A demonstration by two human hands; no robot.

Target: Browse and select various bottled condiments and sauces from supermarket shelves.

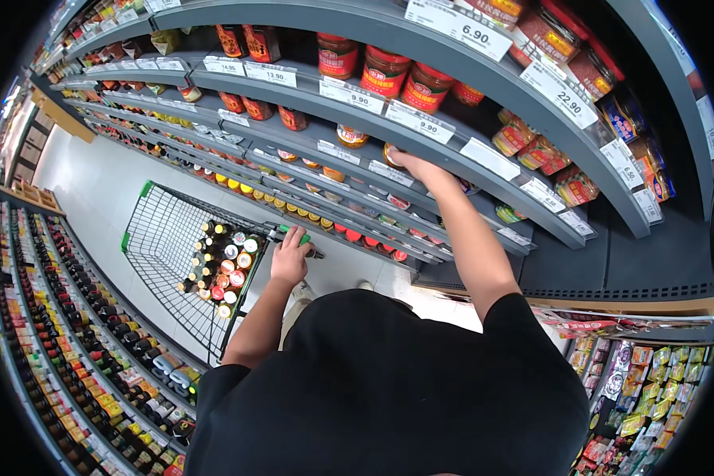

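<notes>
Reaching with right hand [412, 165] to a jar [391, 152] on the shelf [365, 162] in the upper middle of the frame, fingers laid over it, but cannot tell if already clamped. Seemingly the picking step, next calling for a firm grip and a lift over the shelf lip. Holding the cart [147, 230] handle [300, 236] at centre left tight in left hand [289, 258], with bottles [226, 270] inside and neighbour jars close enough to knock.

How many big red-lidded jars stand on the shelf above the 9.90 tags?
3: left jar, middle jar, right jar, side by side; a possible fourth jar beyond is half hidden.
</notes>
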